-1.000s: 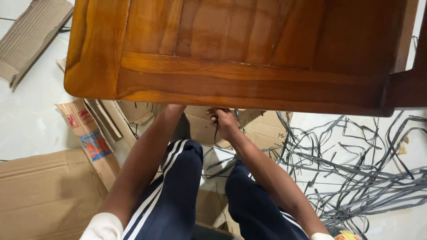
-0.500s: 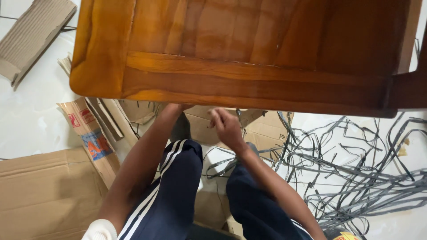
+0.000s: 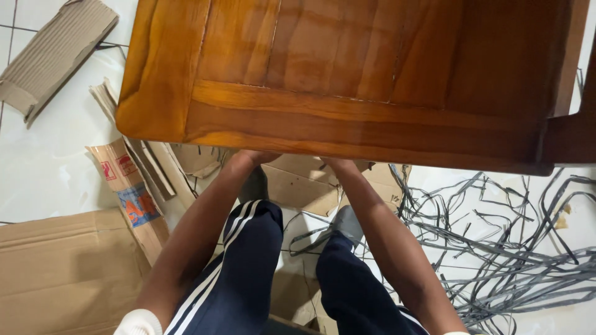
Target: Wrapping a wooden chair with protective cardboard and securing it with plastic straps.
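A large varnished wooden panel (image 3: 347, 74) with a framed edge fills the top of the view, held above the floor. Both of my arms reach forward to its near edge. My left hand (image 3: 253, 157) disappears under that edge near the middle. My right hand (image 3: 338, 165) goes under it just to the right. Only the wrists and hand bases show; the fingers are hidden beneath the wood. My legs in dark blue trousers with white stripes (image 3: 248, 260) stand below the panel.
Flattened cardboard (image 3: 56, 273) lies at lower left, a printed cardboard strip (image 3: 127, 192) beside it, a corrugated piece (image 3: 53, 56) at upper left, more cardboard (image 3: 304, 183) under the panel. Tangled grey plastic straps (image 3: 509, 248) cover the white tiles at right. A darker wooden part (image 3: 568, 136) adjoins the panel's right end.
My right hand, seen below the edge with its fingers showing before, has moved up under the panel. The panel sits slightly lower and nearer in view.
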